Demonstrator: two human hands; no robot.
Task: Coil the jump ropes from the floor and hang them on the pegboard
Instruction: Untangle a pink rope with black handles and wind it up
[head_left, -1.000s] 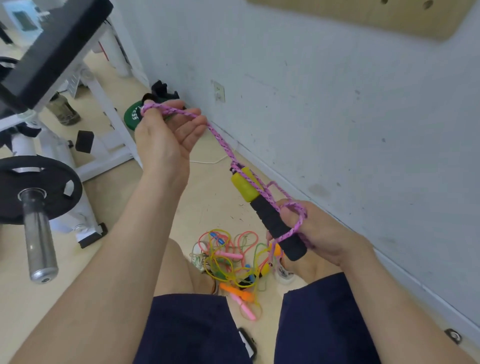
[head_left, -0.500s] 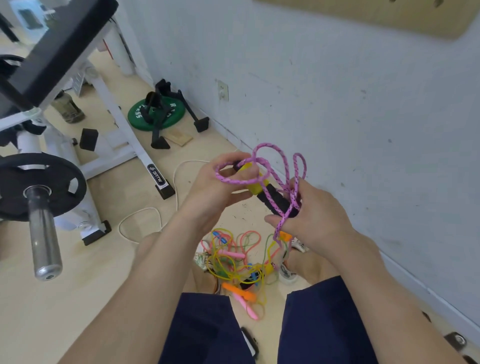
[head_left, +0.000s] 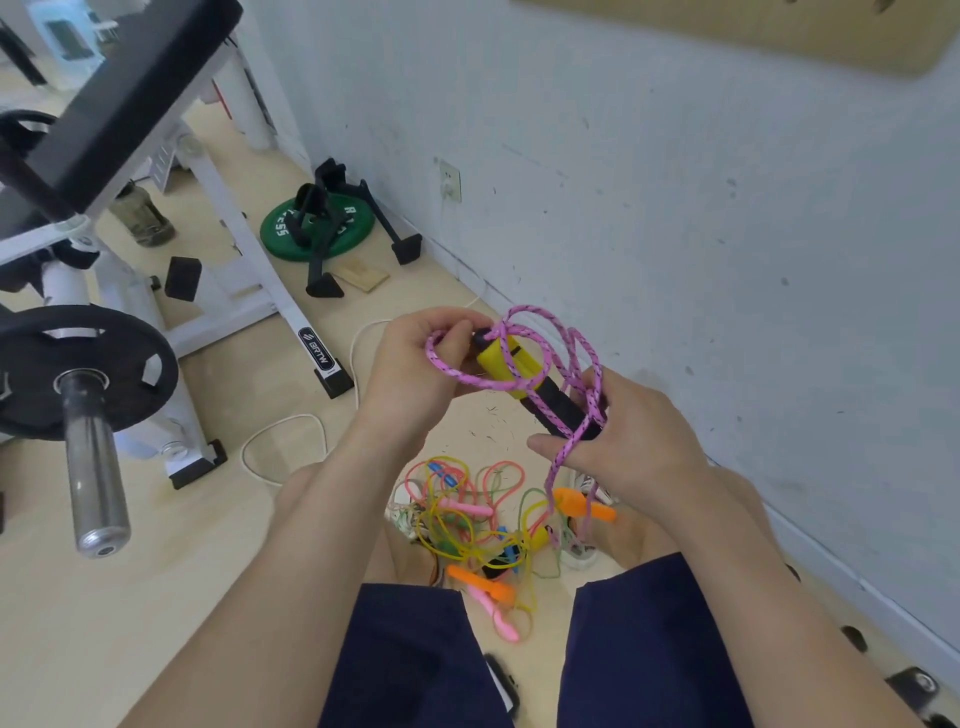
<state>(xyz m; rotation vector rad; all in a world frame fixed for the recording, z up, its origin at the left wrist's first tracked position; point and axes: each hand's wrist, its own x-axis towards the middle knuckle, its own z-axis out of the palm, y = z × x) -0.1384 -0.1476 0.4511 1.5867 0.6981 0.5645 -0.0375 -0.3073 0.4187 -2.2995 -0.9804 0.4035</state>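
Note:
A pink braided jump rope (head_left: 566, 348) with a yellow and black handle (head_left: 524, 382) is up in front of me. My right hand (head_left: 631, 441) grips the black end of the handle, with rope loops over its fingers and a strand hanging down. My left hand (head_left: 415, 374) pinches a loop of the pink rope beside the yellow end. A tangle of yellow, pink, orange and green jump ropes (head_left: 478, 525) lies on the floor between my knees. The wooden pegboard (head_left: 810, 36) shows at the top edge on the wall.
A white weight bench (head_left: 218, 218) with a black plate on a barbell sleeve (head_left: 88, 431) stands at the left. A green weight plate (head_left: 317, 226) with black push-up bars lies by the wall. A white cable (head_left: 291, 421) runs across the floor. The wall (head_left: 727, 218) is close on the right.
My left hand came down from its raised, stretched position to the handle, bringing the pink rope into slack loops over the handle and my right hand. My view has tilted slightly down.

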